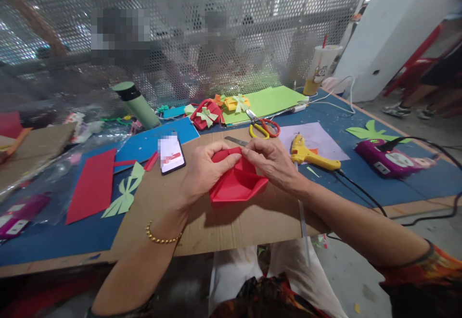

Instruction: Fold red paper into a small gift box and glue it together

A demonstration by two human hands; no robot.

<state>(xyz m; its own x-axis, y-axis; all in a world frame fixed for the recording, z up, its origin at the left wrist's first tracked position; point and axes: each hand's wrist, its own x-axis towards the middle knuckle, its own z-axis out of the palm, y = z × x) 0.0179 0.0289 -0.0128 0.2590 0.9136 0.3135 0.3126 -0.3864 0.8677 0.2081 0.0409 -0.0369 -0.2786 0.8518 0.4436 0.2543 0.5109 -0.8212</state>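
Note:
A folded red paper box is held between my two hands above a sheet of brown cardboard. My left hand grips its left side and far edge, thumb on top. With thumb and fingers pinched, my right hand holds the far right edge of the same paper. The near side of the box stands open towards me. Just beyond my hands lies a metal blade, partly hidden. A yellow glue gun rests right of my right hand, and a lit phone lies left of my left hand.
Scissors and finished red paper bag lie at the back. Red paper and a light green bow are at left. A purple power strip with cables, a drink cup and a green tumbler stand around.

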